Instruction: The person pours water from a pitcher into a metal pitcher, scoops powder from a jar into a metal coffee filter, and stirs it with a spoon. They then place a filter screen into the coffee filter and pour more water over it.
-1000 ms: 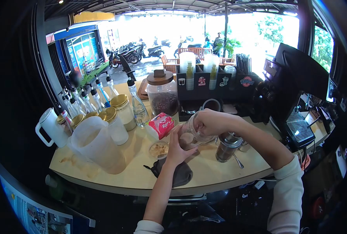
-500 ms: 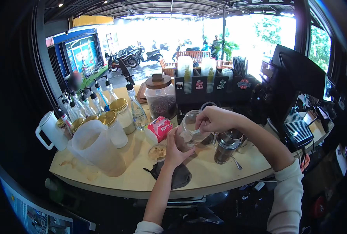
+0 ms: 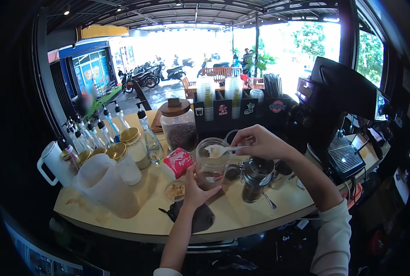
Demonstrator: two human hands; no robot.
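Observation:
My left hand (image 3: pixel 198 191) is wrapped round the lower part of a clear jar (image 3: pixel 212 172), tilted slightly. A white spoon (image 3: pixel 235 149) sits pinched in my right hand (image 3: pixel 262 143), its bowl at the jar's mouth with pale powder heaped in it. Just right of the jar stands a metal-topped canister (image 3: pixel 255 184), with a small metal spoon (image 3: pixel 269 201) lying beside it. Left of my left hand are a pink packet (image 3: pixel 178 162) and a small round dish (image 3: pixel 174 189) of light brown stuff. A dark cloth (image 3: pixel 200 218) lies under my left wrist.
A translucent pitcher (image 3: pixel 106 184), gold-lidded jars (image 3: pixel 130 168) and several pump bottles (image 3: pixel 150 140) crowd the left. Behind are a wooden-lidded jar (image 3: pixel 179 126) of dark contents and a black cup holder (image 3: pixel 237 108). An espresso machine (image 3: pixel 343 106) stands at the right.
My right hand has lifted the spoon from inside the jar up to its mouth, now carrying powder. The jar stands more upright in my left hand. The whole view has shifted slightly.

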